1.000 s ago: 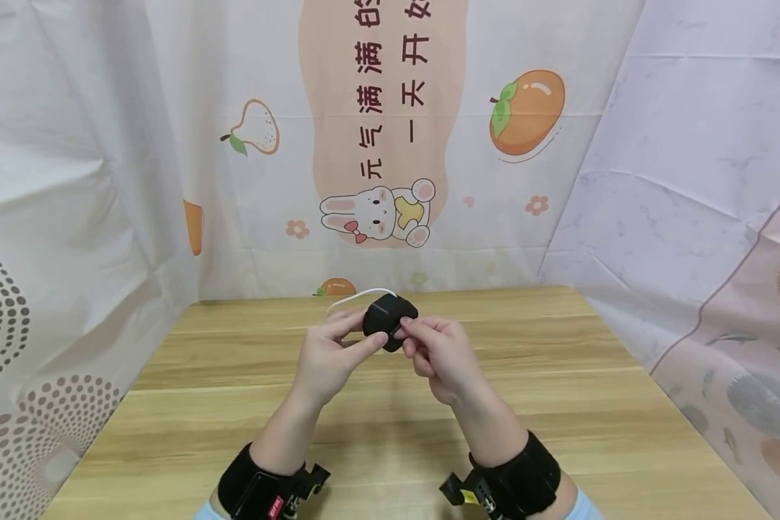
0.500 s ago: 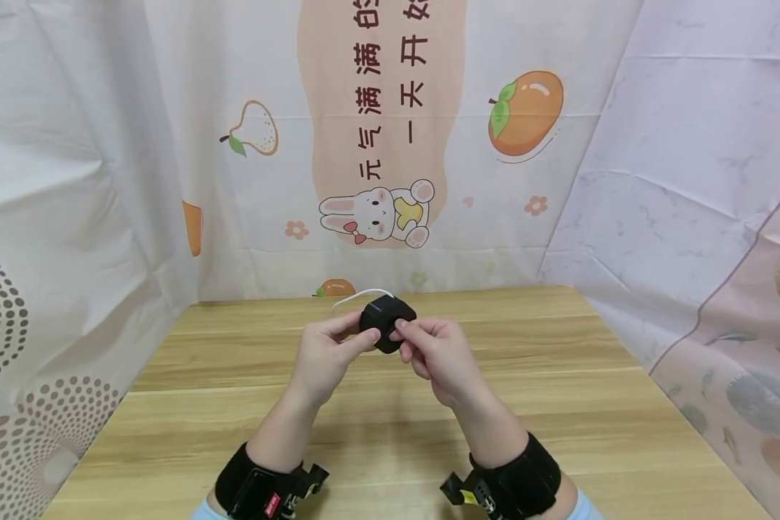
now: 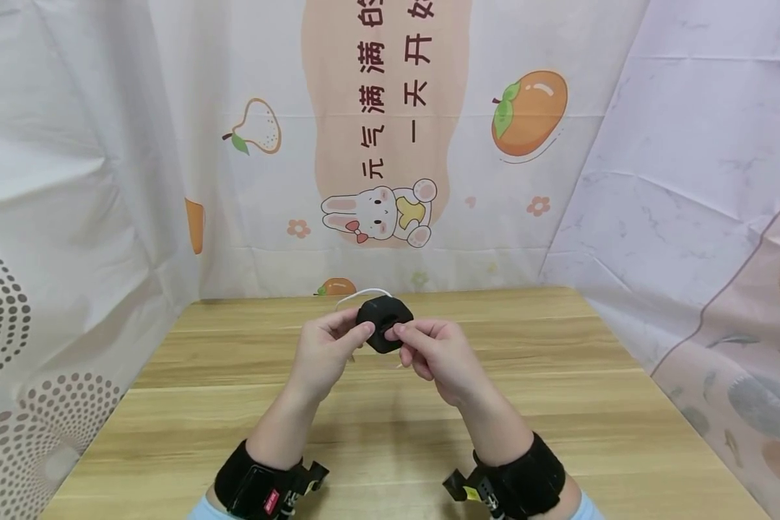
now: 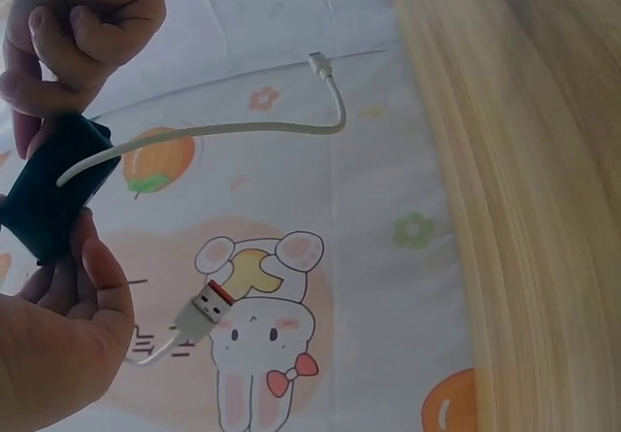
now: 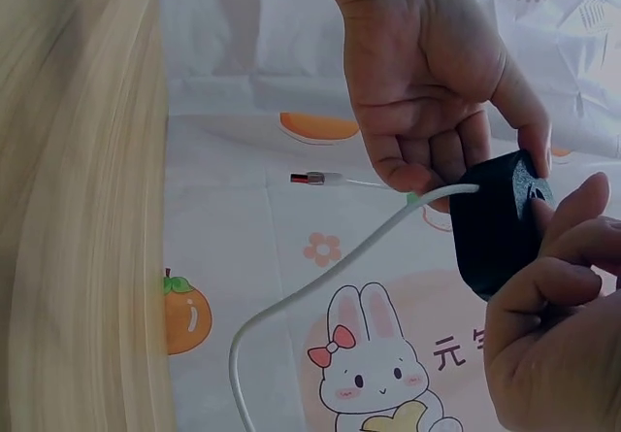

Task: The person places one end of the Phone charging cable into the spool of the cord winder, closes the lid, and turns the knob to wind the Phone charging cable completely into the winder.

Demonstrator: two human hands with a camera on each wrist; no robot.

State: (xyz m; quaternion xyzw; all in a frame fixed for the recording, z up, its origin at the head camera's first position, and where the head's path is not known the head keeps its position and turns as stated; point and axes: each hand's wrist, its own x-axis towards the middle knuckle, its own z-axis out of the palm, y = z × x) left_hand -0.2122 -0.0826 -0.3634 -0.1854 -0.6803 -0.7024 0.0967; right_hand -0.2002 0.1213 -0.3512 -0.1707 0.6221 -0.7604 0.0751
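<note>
A small black cable winder [image 3: 375, 309] with cut corners and a recess in its face is held up above the table's far half. My left hand [image 3: 325, 355] grips its left side between thumb and fingers. At the recess, my right hand [image 3: 438, 357] pinches with thumb and index finger, a fingertip partly inside. From the winder comes a white USB cable [image 4: 233, 129]. In the left wrist view, its small plug [image 4: 321, 65] and its larger USB plug [image 4: 207, 308] hang free. The right wrist view shows the USB plug [image 5: 315, 179] beside the left hand.
Beneath the hands spreads a wood-grain table [image 3: 390, 448]. A printed white curtain [image 3: 253, 209] hangs behind its far edge, with more fabric at both sides. Black straps [image 3: 523, 477] with small mounts circle both wrists.
The winder has turned and shifted slightly left, so its recess now shows in the head view. Both hands keep hold of it. Thin cable parts now show below it.
</note>
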